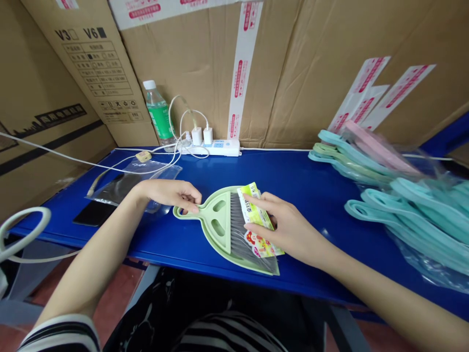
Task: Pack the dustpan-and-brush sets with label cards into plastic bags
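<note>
A light green dustpan [207,233] with a matching brush [240,239] nested in it lies on the blue table, its handle towards the left. My left hand [176,194] pinches the handle end between thumb and fingers. Over the grey bristles, my right hand [282,222] holds a yellow-green and white printed card [252,208] between thumb and fingers. The card's lower part carries a cartoon picture and rests over the bristles near the pan's wide edge. Part of the card is hidden behind my right fingers.
Several turquoise brush-and-dustpan sets [410,210] and a pink one [381,146] lie in clear plastic at the right. A bottle [159,117], a white power strip [223,147] and cables stand along the cardboard at the back. Left are a plastic bag [124,183] and a dark phone-like slab [94,214].
</note>
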Demonstrator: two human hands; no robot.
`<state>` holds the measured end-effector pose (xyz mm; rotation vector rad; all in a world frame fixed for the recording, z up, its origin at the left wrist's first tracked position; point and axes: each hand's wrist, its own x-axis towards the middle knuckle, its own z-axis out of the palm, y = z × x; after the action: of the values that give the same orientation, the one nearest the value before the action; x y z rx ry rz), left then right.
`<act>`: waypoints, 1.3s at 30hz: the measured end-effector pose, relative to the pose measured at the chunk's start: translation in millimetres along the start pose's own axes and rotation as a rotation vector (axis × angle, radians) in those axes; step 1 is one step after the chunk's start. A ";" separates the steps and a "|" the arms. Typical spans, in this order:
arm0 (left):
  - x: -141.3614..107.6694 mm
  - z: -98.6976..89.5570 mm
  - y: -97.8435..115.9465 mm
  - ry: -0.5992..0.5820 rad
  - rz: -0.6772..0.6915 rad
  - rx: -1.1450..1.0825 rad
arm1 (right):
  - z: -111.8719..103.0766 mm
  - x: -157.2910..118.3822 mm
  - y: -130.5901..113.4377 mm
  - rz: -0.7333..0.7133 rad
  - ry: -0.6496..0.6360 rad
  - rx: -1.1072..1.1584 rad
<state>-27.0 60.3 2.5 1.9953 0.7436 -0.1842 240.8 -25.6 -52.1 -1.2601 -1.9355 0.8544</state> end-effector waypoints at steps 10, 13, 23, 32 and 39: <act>0.1 -0.3 -0.9 -0.003 0.003 0.014 | -25.8 5.4 -8.1 0.152 -0.007 0.473; 0.0 -0.4 -1.2 -0.006 0.009 0.009 | -25.0 4.6 -8.7 0.155 -0.001 0.571; -0.3 -0.3 -1.7 -0.007 0.016 0.033 | 0.0 -7.1 -2.4 -0.130 -0.062 -0.234; -1.1 2.4 2.3 0.029 0.017 0.060 | -2.7 -10.7 1.4 -0.312 -0.089 -0.676; 9.0 6.3 -3.5 0.147 0.075 0.063 | -6.4 -4.1 7.5 -0.162 -0.368 -0.596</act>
<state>-20.7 60.1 -7.2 2.1101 0.7620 -0.0163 251.0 -26.1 -55.2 -1.3017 -2.6802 0.4550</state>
